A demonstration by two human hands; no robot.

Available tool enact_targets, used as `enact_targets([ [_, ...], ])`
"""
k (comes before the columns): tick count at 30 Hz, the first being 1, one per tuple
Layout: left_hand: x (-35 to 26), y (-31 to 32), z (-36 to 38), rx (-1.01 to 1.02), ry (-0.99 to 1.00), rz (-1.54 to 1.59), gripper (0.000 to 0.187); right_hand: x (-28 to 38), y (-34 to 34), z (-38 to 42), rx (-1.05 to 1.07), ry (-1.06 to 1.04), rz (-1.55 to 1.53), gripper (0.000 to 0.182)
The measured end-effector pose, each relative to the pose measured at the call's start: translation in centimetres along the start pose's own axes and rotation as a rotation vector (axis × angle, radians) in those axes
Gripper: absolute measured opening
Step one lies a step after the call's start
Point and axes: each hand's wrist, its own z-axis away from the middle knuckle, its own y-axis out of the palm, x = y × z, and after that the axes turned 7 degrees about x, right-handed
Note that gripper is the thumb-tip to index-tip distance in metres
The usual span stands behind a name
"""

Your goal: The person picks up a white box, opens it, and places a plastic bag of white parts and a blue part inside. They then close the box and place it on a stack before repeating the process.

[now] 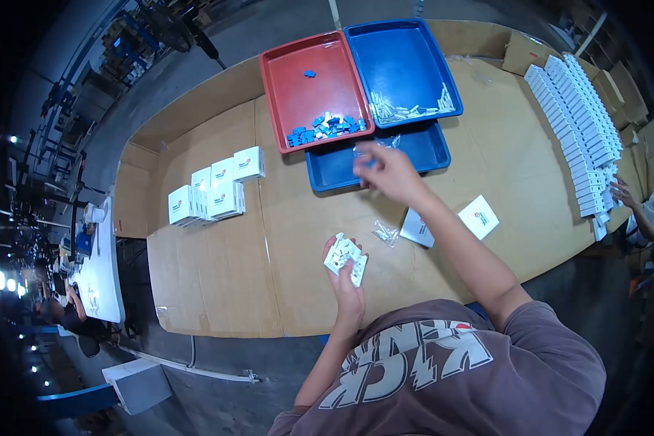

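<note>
My left hand (348, 285) holds a white plastic part (346, 259) near the front edge of the table, its thumb on top. Over the lower blue tray (325, 172), my right hand (386, 171) has its fingertips pressed together; motion blur hides what they hold, if anything. A small clear bag (385, 233) of white pieces lies between my hands. Under my right forearm rests a white box (417, 229), with another white box (479, 217) to its right. The red tray (314, 91) holds blue and white pieces. White sticks lie in the upper blue tray (403, 65).
Stacked white boxes (223, 190) stand at the left. Long rows of white boxes (575, 138) line the right side, where another person's hand (620, 191) touches them. A cardboard wall (189, 120) edges the table. A person (76, 312) sits at a white table on the far left.
</note>
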Motion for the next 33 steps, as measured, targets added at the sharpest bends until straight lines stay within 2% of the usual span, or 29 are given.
enact_targets([
  [2, 0.0, -0.9, -0.2, 0.014, 0.014, 0.084, 0.057, -1.1, 1.4, 3.6, 0.213, -0.009, 0.141, 0.025],
  [5, 0.9, -1.0, -0.3, 0.052, 0.027, -0.129, 0.060, -1.1, 4.2, 9.9, 0.401, -0.019, 0.260, 0.018],
  [8, 0.7, -0.5, 0.3, 0.140, -0.046, -0.252, 0.059, -2.7, 5.2, 12.7, 0.288, 0.007, 0.151, 0.018],
  [9, 0.5, -0.3, 0.4, 0.172, -0.058, -0.323, 0.059, -2.8, 4.8, 12.9, 0.306, 0.014, 0.160, 0.017],
  [12, -0.1, 0.4, 0.5, 0.242, -0.105, -0.283, 0.058, -2.6, 3.7, 12.9, 0.322, 0.020, 0.207, 0.014],
  [15, 1.0, -0.4, -0.2, 0.175, 0.031, -0.410, 0.059, -2.7, 3.3, 12.5, 0.222, 0.008, 0.235, 0.013],
  [17, 0.8, -1.4, -0.8, 0.010, 0.038, -0.218, 0.062, -3.3, 2.4, 12.0, 0.093, -0.010, 0.173, 0.014],
  [18, 0.3, -2.0, -1.0, -0.071, 0.043, -0.122, 0.064, -3.6, 1.2, 11.7, 0.171, 0.038, 0.288, 0.027],
  [21, -1.6, -3.8, -1.4, -0.029, -0.010, 0.077, 0.069, -3.4, -0.8, 12.3, -0.049, -0.072, 0.810, 0.050],
  [22, -2.2, -3.8, -1.4, -0.055, -0.052, 0.051, 0.072, -2.9, -1.8, 12.8, 0.036, 0.047, 0.895, 0.070],
  [25, -3.4, -4.1, -1.4, 0.035, -0.208, 0.147, 0.071, -5.2, -3.5, 14.6, 0.064, 0.150, 1.002, 0.071],
  [29, -3.2, -2.9, -2.1, 0.097, -0.374, 0.169, 0.073, -5.6, -4.4, 15.5, -0.043, 0.067, 0.778, 0.071],
  [30, -2.8, -2.8, -2.4, 0.126, -0.409, 0.157, 0.073, -4.7, -4.2, 15.5, -0.045, -0.018, 0.754, 0.072],
  [32, -2.2, -2.4, -2.7, 0.212, -0.481, 0.141, 0.075, -2.9, -3.3, 15.3, 0.046, -0.127, 0.570, 0.072],
  [33, -2.0, -1.7, -2.7, 0.190, -0.500, 0.126, 0.075, -2.4, -2.7, 15.3, 0.086, -0.178, 0.477, 0.072],
])
